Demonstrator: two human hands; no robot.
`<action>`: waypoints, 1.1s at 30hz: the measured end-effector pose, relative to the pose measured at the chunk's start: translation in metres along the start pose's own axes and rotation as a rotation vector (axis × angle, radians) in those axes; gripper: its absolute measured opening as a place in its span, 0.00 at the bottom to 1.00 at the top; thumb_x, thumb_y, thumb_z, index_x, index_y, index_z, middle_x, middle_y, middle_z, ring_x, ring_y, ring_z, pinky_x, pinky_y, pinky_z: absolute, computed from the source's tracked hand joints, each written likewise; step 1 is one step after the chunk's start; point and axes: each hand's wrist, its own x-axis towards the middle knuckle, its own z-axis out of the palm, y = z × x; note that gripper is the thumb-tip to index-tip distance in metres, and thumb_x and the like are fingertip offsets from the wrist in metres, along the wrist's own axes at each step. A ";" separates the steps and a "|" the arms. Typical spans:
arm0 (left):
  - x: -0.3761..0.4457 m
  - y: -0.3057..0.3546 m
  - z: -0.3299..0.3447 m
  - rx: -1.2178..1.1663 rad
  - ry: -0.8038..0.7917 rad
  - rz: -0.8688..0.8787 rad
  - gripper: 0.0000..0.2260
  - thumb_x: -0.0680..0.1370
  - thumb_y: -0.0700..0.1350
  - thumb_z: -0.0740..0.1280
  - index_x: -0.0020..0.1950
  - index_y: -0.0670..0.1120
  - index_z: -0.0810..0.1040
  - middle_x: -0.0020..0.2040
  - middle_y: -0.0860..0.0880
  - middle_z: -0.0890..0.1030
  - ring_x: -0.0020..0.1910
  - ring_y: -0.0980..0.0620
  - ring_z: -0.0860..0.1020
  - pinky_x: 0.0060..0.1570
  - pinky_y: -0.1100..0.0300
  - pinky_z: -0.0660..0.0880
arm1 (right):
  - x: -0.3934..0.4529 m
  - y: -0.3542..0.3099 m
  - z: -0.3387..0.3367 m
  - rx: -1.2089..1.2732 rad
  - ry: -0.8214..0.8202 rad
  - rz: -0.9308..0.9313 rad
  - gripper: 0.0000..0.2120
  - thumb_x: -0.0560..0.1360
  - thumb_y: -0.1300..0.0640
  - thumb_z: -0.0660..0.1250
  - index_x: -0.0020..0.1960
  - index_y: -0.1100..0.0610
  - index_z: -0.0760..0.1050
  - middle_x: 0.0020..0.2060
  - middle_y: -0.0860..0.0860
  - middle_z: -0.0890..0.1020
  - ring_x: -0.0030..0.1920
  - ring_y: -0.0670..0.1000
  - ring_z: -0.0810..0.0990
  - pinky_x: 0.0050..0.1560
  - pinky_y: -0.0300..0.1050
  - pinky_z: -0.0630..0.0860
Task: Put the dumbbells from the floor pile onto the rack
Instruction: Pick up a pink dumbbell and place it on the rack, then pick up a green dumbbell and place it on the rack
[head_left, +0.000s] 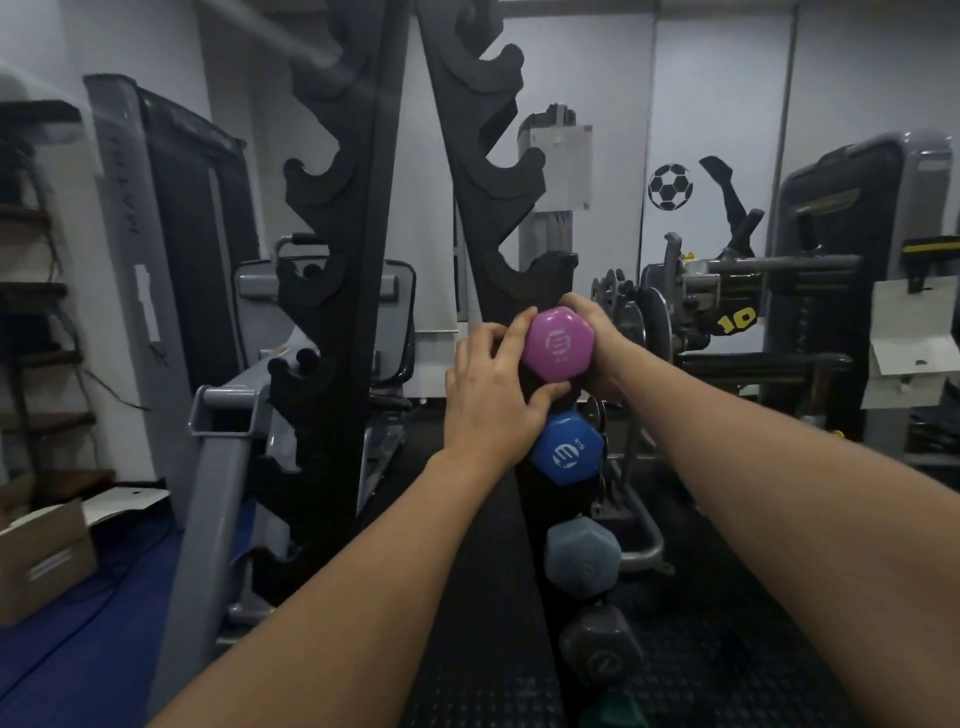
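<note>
Left hand (491, 402): clasped against the near left side of a purple dumbbell (557, 343), fingers spread over the upper left edge of its hexagonal head, thumb hooked beneath the lower edge. Right hand (597, 345): wrapped round the right side and back of the same head, fingertips showing above its top edge. Both forearms bare, reaching in from the lower corners of the view.

Purple dumbbell: held end-on to the camera at a notch on the right upright of the black rack (498, 171); handle and far head hidden, so cannot tell whether seated in the cradle or still carried by the hands.

Directly below, in descending order on the same upright: blue dumbbell (567, 449), just under the left hand and partly covered by it; grey-blue dumbbell (583, 553); dark grey dumbbell (600, 649); a green one (615, 712) cut off by the lower frame edge. All end-on, white logo visible on the purple and blue heads.

Rack notches above the purple dumbbell: vacant. Left upright: notches vacant as far as visible.

Surroundings: black rubber floor (727, 649), blue mat (78, 649) at lower left, cardboard box (41, 561) on it, grey gym machines both sides, football decal (670, 187) on the rear wall.
</note>
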 end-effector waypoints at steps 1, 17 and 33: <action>-0.001 0.000 0.000 -0.005 -0.001 0.003 0.38 0.74 0.60 0.72 0.80 0.56 0.59 0.63 0.49 0.68 0.62 0.51 0.67 0.65 0.51 0.70 | 0.000 -0.001 -0.001 -0.004 0.010 -0.016 0.24 0.78 0.37 0.59 0.50 0.58 0.77 0.36 0.52 0.82 0.40 0.51 0.82 0.50 0.44 0.74; -0.076 -0.033 -0.008 -0.219 -0.099 -0.205 0.20 0.75 0.63 0.65 0.57 0.50 0.80 0.49 0.51 0.80 0.50 0.50 0.79 0.56 0.49 0.77 | -0.037 0.031 -0.018 -0.213 0.147 -0.178 0.13 0.81 0.46 0.61 0.48 0.55 0.76 0.38 0.52 0.78 0.34 0.50 0.76 0.32 0.41 0.73; -0.228 -0.042 0.012 -0.385 -0.326 -0.428 0.24 0.77 0.61 0.68 0.67 0.49 0.76 0.54 0.50 0.79 0.53 0.51 0.78 0.59 0.50 0.76 | -0.153 0.194 -0.002 -0.225 0.446 -0.244 0.29 0.67 0.36 0.70 0.60 0.53 0.81 0.55 0.50 0.85 0.57 0.49 0.83 0.62 0.50 0.79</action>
